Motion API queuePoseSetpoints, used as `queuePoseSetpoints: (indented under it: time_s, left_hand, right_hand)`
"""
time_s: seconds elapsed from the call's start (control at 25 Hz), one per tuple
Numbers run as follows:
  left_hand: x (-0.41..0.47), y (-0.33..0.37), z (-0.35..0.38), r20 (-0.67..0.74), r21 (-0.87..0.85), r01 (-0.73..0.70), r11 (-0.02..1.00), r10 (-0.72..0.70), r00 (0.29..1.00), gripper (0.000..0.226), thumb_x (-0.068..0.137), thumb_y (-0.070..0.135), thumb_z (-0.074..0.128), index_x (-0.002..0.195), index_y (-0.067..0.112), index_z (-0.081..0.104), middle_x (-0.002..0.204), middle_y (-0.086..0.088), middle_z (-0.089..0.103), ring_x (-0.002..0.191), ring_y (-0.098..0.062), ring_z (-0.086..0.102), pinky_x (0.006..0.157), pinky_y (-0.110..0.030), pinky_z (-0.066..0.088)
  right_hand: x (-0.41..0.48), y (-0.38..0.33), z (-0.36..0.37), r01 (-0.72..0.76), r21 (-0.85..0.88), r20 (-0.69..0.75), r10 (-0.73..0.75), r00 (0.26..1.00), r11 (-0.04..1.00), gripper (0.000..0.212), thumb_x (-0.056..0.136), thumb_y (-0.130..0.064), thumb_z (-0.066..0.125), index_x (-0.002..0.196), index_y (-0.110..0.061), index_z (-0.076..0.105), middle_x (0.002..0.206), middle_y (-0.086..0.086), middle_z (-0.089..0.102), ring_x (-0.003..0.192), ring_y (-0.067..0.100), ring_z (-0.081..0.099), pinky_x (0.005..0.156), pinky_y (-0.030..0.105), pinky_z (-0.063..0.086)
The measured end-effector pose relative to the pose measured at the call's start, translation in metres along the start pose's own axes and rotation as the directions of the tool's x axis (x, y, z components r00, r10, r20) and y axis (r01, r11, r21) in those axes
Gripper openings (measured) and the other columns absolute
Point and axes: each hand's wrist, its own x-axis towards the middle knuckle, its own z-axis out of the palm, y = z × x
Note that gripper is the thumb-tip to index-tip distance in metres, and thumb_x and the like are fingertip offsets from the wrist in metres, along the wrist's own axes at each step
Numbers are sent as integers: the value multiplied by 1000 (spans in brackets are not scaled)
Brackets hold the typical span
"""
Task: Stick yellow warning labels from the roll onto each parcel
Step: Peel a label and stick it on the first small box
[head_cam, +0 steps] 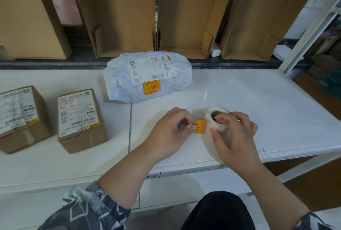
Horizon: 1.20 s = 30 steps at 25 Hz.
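My left hand [170,130] pinches a yellow warning label [200,126] by its edge, just left of the white label roll [217,119]. My right hand [233,132] grips the roll on the white table [276,109], with a finger in its core. A white plastic mailer parcel [147,78] lies behind the hands and carries a yellow label [151,87] below its shipping slip. Two brown cardboard parcels sit at the left, one nearer the middle [81,119] and one at the edge [20,119]; each shows a shipping slip on top and no large yellow label.
Tall open cardboard boxes [125,13] stand in a row along the back behind the table. A white shelf post [311,26] slants at the right. The table's front edge [203,168] runs below my wrists.
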Motion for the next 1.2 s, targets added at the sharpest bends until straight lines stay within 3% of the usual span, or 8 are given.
queuePoseSetpoints:
  time_s: [0.2, 0.32, 0.48, 0.68, 0.88, 1.0, 1.12, 1.2]
  left_hand:
    - [-29, 4, -16, -164, -176, 57, 983, -86, 983, 11, 93, 17, 70, 87, 21, 62, 74, 5, 58, 68, -11, 50, 65, -28, 42]
    - [-54, 6, -36, -208, -144, 59, 988, -89, 974, 24, 83, 1, 67, 92, 23, 68, 84, 3, 67, 74, -16, 60, 68, -31, 49]
    - [-81, 12, -77, -361, 62, 84, 995, -57, 931, 25, 84, 4, 71, 98, 25, 71, 83, 15, 68, 77, -5, 61, 69, -11, 44]
    - [-93, 20, -120, -489, 92, 235, 968, -162, 857, 26, 86, 16, 76, 103, 31, 62, 88, 11, 70, 83, -6, 65, 73, -14, 52]
    - [-104, 30, -140, -502, 273, 298, 915, -129, 855, 24, 85, 30, 71, 104, 39, 58, 92, 18, 72, 86, 2, 66, 76, -17, 49]
    - [-105, 18, -143, -694, 599, 480, 641, 117, 710, 25, 82, 45, 62, 104, 33, 65, 106, 10, 73, 105, -22, 64, 89, -40, 42]
    - [-104, -8, -142, -673, 693, 609, 387, 42, 739, 51, 84, 62, 55, 122, 30, 66, 135, -2, 61, 125, -35, 50, 101, -50, 30]
    - [-109, -22, -141, -655, 700, 608, 375, -1, 755, 52, 84, 59, 62, 131, 37, 62, 144, -4, 53, 130, -37, 42, 102, -54, 31]
  right_hand:
    - [-5, -40, -5, 157, 22, -214, -149, 965, 987, 35, 83, -32, 63, 113, -13, 65, 117, 4, 64, 115, 29, 54, 101, 28, 33]
    - [2, -101, 17, 242, 279, 30, -261, 965, 929, 39, 86, -33, 67, 124, -23, 61, 123, -9, 59, 120, 12, 53, 104, 23, 36]
    - [31, -143, 51, 15, 539, 249, -176, 952, 842, 30, 87, -19, 79, 107, -38, 67, 100, -22, 69, 99, 3, 62, 88, 17, 43]
    - [52, -176, 73, -86, 655, 349, -199, 916, 751, 36, 81, -17, 86, 102, -42, 70, 85, -23, 69, 81, 2, 59, 81, 22, 49]
    - [61, -179, 77, -204, 713, 412, -165, 896, 670, 22, 84, -16, 80, 93, -35, 75, 81, 6, 70, 77, 26, 63, 77, 44, 52]
    - [56, -186, 97, -321, 738, 395, 6, 919, 594, 20, 91, -9, 75, 82, -26, 73, 74, 2, 70, 73, 18, 63, 77, 36, 50]
    - [49, -193, 114, -386, 737, 398, 106, 912, 555, 10, 94, -14, 74, 85, -16, 72, 79, 8, 75, 74, 13, 66, 79, 33, 52]
    - [47, -196, 118, -386, 711, 386, 133, 913, 588, 8, 94, -21, 74, 88, -15, 72, 87, 12, 76, 76, 11, 65, 78, 29, 52]
